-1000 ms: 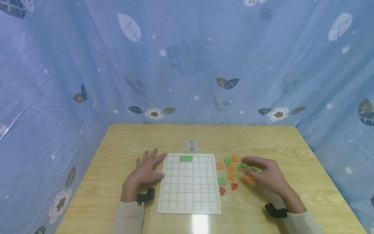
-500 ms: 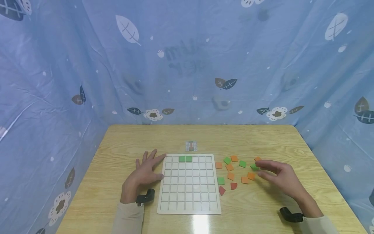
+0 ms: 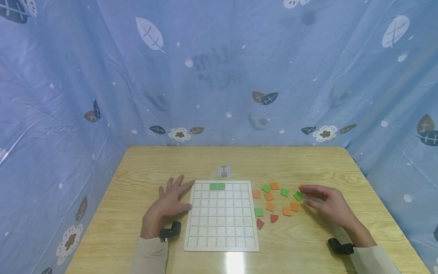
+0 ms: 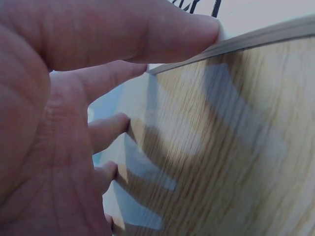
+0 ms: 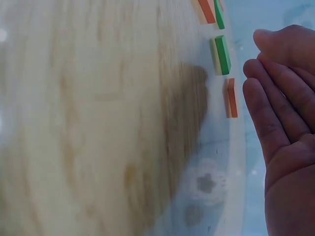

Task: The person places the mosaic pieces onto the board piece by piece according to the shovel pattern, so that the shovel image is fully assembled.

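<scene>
Hovering beside the outermost green tile [image 3: 298, 196], toward three o'clock from the white board [image 3: 221, 220], the right hand [image 3: 327, 204] sits farther out than a second ago, narrowly parted, empty; no pick seems made. The left hand [image 3: 167, 201], spread wide, touches the board's nine-o'clock edge.

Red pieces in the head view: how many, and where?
2: one red piece just right of the white board, the other red piece slightly farther right. The right hand could hide more.
</scene>
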### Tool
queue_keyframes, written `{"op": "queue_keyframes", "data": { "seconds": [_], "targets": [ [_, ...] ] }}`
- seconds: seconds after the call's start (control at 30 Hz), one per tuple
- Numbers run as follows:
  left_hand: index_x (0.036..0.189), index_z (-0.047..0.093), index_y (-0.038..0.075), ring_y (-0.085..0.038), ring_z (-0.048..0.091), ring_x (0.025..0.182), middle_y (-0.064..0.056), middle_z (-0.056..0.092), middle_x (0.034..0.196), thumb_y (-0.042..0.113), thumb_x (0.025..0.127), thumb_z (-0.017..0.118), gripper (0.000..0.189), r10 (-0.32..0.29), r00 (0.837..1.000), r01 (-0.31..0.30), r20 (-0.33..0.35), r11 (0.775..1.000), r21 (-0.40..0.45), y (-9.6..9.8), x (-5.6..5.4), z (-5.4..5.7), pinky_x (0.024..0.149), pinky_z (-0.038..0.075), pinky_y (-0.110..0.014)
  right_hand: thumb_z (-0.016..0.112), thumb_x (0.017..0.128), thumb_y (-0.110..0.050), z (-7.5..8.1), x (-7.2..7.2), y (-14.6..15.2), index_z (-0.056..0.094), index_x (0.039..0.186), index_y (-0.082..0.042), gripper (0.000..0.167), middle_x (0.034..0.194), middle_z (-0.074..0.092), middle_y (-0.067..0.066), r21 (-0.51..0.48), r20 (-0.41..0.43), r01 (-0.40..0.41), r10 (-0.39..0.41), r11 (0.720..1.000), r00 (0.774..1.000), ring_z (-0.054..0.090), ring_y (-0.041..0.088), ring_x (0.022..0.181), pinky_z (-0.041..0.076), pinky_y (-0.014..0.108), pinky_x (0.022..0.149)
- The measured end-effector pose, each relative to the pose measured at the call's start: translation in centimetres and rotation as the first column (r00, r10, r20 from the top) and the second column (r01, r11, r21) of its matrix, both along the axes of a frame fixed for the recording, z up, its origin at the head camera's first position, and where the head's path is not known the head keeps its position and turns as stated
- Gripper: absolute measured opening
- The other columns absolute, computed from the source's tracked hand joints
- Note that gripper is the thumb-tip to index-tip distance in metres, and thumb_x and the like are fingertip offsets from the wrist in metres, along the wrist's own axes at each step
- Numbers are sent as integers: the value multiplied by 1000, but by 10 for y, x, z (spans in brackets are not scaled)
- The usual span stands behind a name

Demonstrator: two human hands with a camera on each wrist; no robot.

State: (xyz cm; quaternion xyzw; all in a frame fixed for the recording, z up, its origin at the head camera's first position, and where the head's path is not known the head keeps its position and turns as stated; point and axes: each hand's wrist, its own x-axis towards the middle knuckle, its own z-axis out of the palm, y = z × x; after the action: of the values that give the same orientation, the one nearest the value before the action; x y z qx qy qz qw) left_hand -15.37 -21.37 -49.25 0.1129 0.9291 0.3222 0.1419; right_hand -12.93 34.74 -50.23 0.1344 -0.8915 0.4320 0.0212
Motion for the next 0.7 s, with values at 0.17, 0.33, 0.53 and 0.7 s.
{"op": "queue_keyframes", "data": {
  "seconds": [0.17, 0.33, 0.53, 0.7],
  "targets": [
    [168, 47, 19, -61, -7, 165, -25, 13, 182, 17, 85, 82, 90, 3, 1000, -4, 4, 1000, 13, 0, 1, 1, 121, -12, -88, 84, 96, -9, 1, -5, -1, 75, 138, -8, 43, 132, 79, 17, 6, 16, -19, 18, 1000, 1000, 70, -10, 116, 57, 9, 90],
    [168, 46, 20, -60, -8, 166, -25, 12, 183, 18, 85, 81, 90, 5, 1000, -6, 9, 1000, 9, 0, 1, 1, 121, -12, -88, 84, 96, -10, -2, -8, -2, 76, 138, -10, 43, 133, 79, 15, 13, 47, -13, 12, 1000, 999, 71, -10, 115, 57, 10, 90],
    [168, 47, 21, -59, -8, 166, -25, 12, 183, 19, 85, 81, 90, 4, 1000, -4, 8, 1000, 7, 0, 0, 0, 121, -11, -88, 85, 94, -10, -5, -10, -4, 77, 136, -11, 43, 131, 80, 14, 34, 27, -23, 22, 999, 999, 71, -9, 115, 57, 10, 90],
    [168, 47, 21, -60, -8, 166, -25, 13, 183, 19, 85, 81, 90, 5, 1000, -5, 7, 1000, 7, 0, -1, 0, 121, -10, -88, 87, 92, -7, -5, -10, -5, 79, 132, -13, 41, 128, 81, 11, 61, -18, -14, 15, 998, 1000, 71, -8, 113, 57, 10, 89]
  ]
}}
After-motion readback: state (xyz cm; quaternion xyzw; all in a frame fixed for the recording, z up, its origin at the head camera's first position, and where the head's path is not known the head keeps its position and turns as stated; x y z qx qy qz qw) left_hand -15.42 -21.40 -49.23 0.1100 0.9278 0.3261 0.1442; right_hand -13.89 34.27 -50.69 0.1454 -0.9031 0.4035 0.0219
